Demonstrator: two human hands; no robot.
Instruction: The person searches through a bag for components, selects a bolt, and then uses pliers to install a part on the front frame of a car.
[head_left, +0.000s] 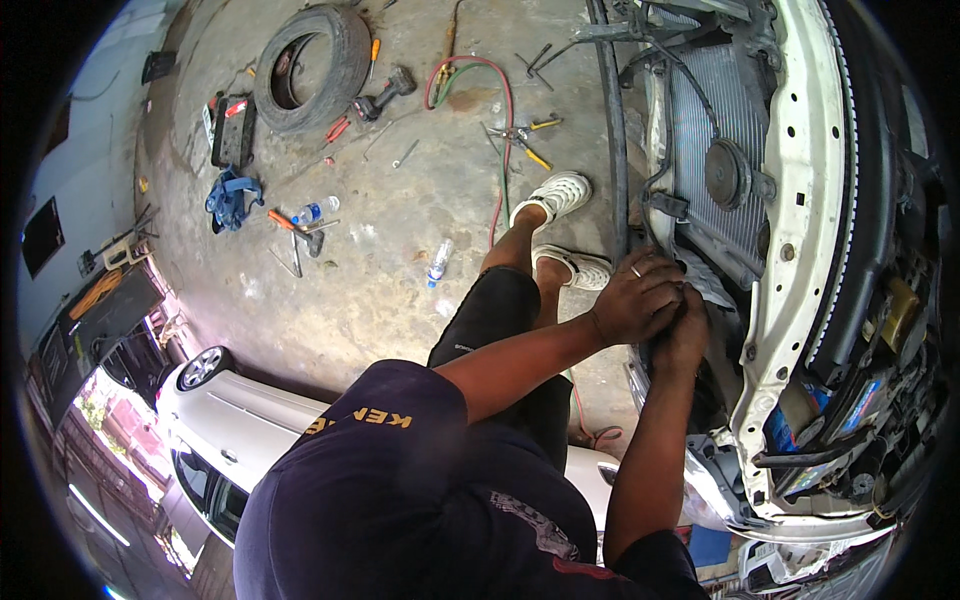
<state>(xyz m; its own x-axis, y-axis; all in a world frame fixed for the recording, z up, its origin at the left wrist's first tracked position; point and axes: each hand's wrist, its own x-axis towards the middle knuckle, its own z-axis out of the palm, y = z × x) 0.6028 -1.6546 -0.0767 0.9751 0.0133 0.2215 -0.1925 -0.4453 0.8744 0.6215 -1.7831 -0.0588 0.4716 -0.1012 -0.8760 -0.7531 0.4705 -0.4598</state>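
Observation:
At the opened front of a white car, my two hands are close together beside the radiator. My left hand (637, 302), with a ring on one finger, is closed with its fingers curled toward the car's front. Right against it, my right hand (686, 338) is bent and closed too. Whatever lies between the fingers is hidden by the hands themselves. Just beyond them are the finned radiator (715, 110), a round black horn (727, 173) and a dark hose. The pale metal crossmember (797, 190) runs along their right side.
On the concrete floor lie a tyre (335, 75), a cordless drill (385, 95), pliers (520, 135), a hammer (310, 235), plastic bottles (440, 262) and a red and green hose (503, 110). A long dark bar (612, 130) stretches beside the car. Another white car (240, 410) stands at lower left.

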